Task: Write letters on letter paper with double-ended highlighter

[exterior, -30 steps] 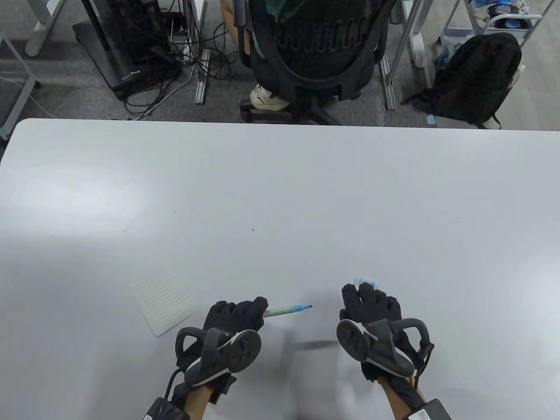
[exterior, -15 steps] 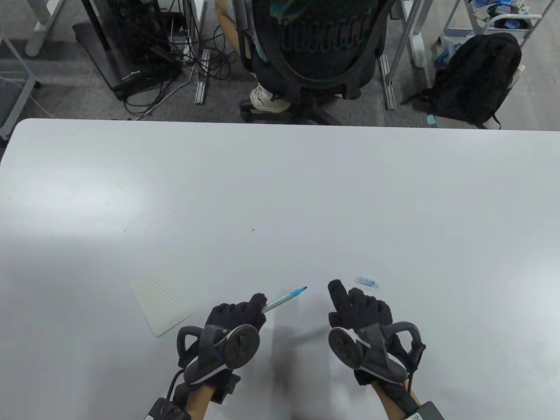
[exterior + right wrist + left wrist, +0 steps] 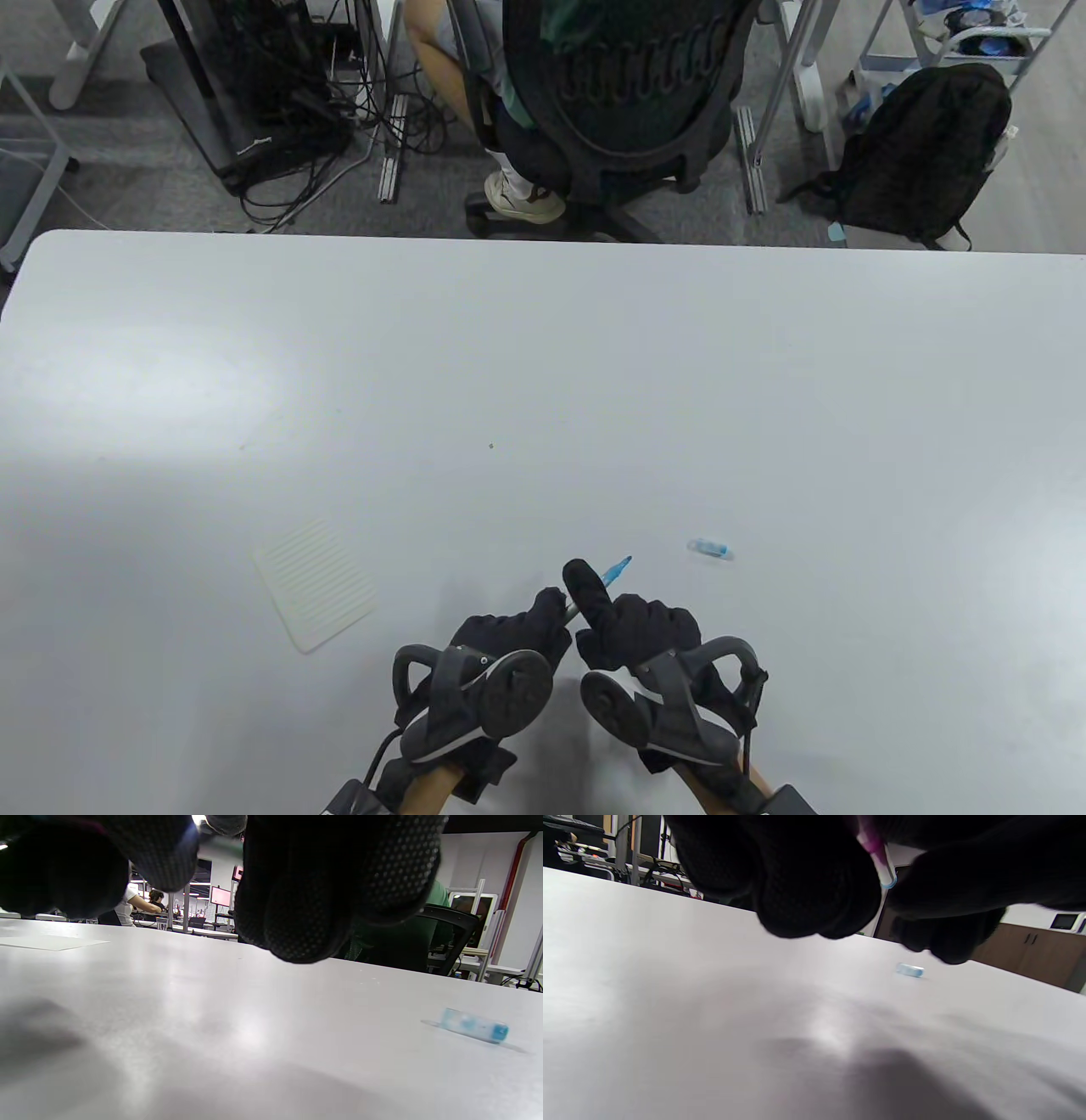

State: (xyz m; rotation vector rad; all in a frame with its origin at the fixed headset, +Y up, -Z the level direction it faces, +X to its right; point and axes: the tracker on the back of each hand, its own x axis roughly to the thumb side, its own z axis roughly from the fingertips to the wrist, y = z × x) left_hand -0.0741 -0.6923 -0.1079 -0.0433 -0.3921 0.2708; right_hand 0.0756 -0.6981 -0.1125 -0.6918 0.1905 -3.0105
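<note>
Both hands have been brought together since the earlier frames: the right hand [image 3: 632, 632], then well apart from the highlighter [image 3: 612, 570] and near the cap [image 3: 711, 548], has been drawn in until it meets the left hand [image 3: 517, 632] at the pen. The highlighter is held in the left grip, fingers curled round its barrel, with the uncovered blue tip pointing away from the letter paper [image 3: 315, 583]. The right index finger is laid along the barrel; whether the right grip has truly closed on it cannot be told from the table view, and the wrist views show only dark glove. The cap lies on the desk [image 3: 543, 382] on the far side of the hands from the letter paper, which sits just beside the left hand and is not yet marked. During the hand-over the barrel could be dropped if it is released before being secured. The wet tip could be smeared on a glove or the desk. The unheld paper could also slide once writing is begun.
</note>
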